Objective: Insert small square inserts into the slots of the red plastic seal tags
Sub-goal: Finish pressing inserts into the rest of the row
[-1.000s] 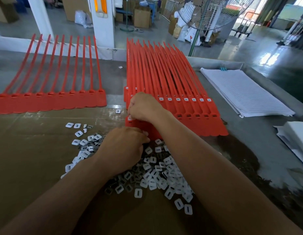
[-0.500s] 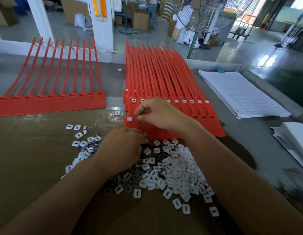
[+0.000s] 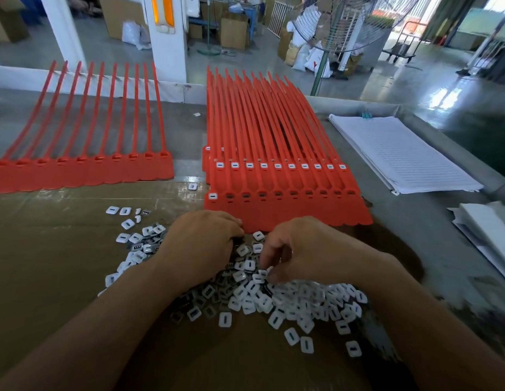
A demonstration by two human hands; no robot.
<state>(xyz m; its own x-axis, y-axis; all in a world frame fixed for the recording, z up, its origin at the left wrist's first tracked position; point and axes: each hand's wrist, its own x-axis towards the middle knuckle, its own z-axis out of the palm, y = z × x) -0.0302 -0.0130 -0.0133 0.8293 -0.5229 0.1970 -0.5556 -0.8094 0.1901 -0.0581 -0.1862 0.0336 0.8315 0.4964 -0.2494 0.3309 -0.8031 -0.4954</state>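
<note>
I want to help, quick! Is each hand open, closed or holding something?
Left hand: curled over the white inserts; hold cannot be told.
Right hand: down in the inserts; grip cannot be told.

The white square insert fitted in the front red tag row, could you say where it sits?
Head view: the white square insert fills the leftmost slot of the front row of red plastic seal tags, beyond the left hand.

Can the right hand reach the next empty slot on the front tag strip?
Probably yes: the right hand is over the insert pile, just near of the empty slot, with nothing standing in the way.
</note>
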